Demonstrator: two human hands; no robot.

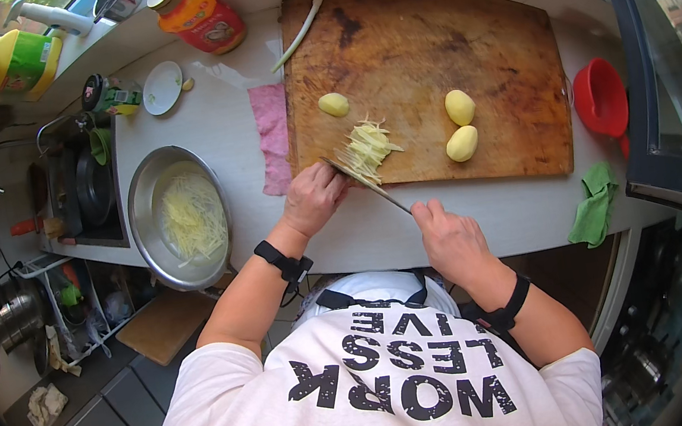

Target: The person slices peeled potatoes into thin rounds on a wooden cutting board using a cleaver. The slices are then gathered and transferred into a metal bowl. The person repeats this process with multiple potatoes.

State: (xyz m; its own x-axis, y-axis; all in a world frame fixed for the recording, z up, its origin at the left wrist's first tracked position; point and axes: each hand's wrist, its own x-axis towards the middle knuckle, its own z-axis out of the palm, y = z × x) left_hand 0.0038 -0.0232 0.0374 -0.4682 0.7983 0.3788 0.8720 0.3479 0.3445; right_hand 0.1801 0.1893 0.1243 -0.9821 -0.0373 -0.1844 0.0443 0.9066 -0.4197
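Observation:
My right hand (454,237) grips the handle of a kitchen knife (369,184), whose blade slants up and left over the front edge of a wooden cutting board (402,41). My left hand (314,196) is against the blade's left side with its fingers curled down; whatever lies beneath them is hidden. Just beyond the blade is a heap of potato shreds (366,147). A cut potato piece (334,105) rests farther back. Two peeled potatoes, one behind (460,107) and one in front (462,143), sit to the right.
Left of the board are a pink cloth (273,137) and a metal basin (138,209) of potato shreds in water. A scallion stalk (298,35) crosses the board's back left corner. To the right are a red plastic ladle (599,98), a green cloth (595,203) and an open window (663,63).

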